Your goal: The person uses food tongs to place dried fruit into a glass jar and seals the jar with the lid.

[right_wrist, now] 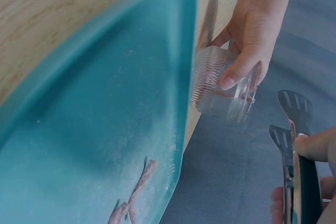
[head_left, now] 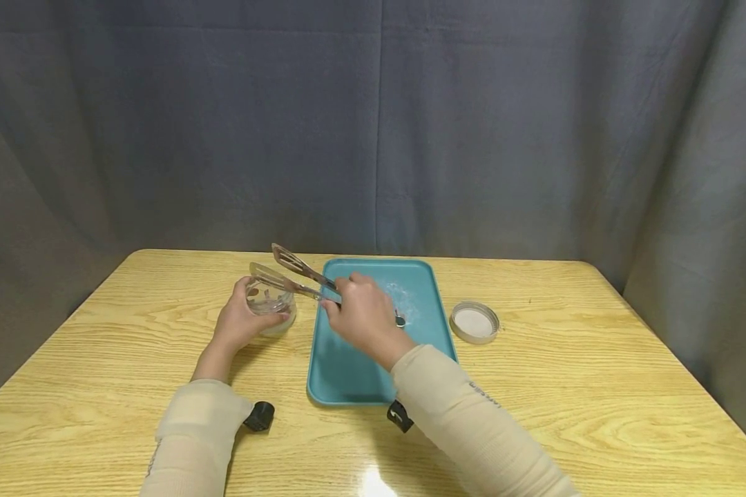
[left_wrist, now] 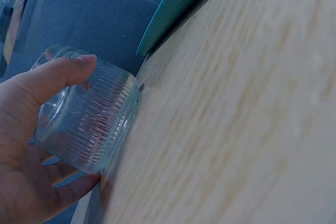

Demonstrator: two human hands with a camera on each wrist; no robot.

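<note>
My left hand (head_left: 239,321) grips a clear ribbed glass jar (left_wrist: 89,114), thumb on one side and fingers on the other. The jar stands on the table left of the tray, mouth uncovered, with some brownish pieces inside. In my right hand (head_left: 363,314) is a pair of metal tongs (head_left: 304,270) with slotted ends, pointing left toward the jar. Their two ends are spread apart with nothing between them; the nearer one overlaps the jar's mouth in the head view. Powder-dusted pinkish strips (right_wrist: 140,186) lie on the teal tray (head_left: 342,379), mostly hidden by my right hand in the head view.
Right of the tray, a round lid (head_left: 474,323) with a pale inside lies on the wooden table (head_left: 597,386). White powder (head_left: 404,293) is scattered over the tray's far part. A dark curtain (head_left: 373,124) hangs behind the table.
</note>
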